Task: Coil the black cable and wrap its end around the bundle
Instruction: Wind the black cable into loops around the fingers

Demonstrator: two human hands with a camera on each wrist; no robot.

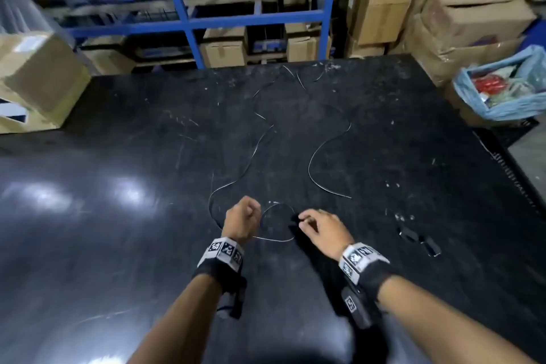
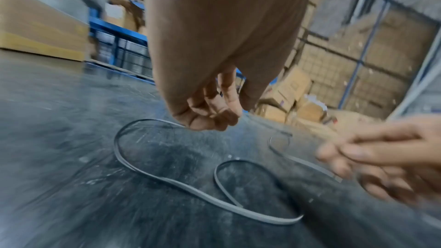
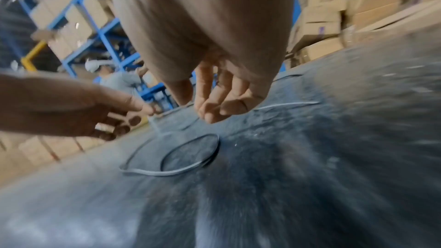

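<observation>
A thin black cable lies in loose curves across the black table, with a small loop at its near end between my hands. My left hand hovers at the loop's left side. Its fingers are loosely curled, and I see nothing in them. My right hand reaches in from the right. Its fingers hang relaxed just above the table, beside the loop. The cable rests flat on the table under both hands. Both wrist views are motion-blurred.
Small black clips lie on the table to the right of my right hand. A blue-lined bin stands off the right edge. Cardboard boxes and blue racking surround the table. A person in grey stands far behind.
</observation>
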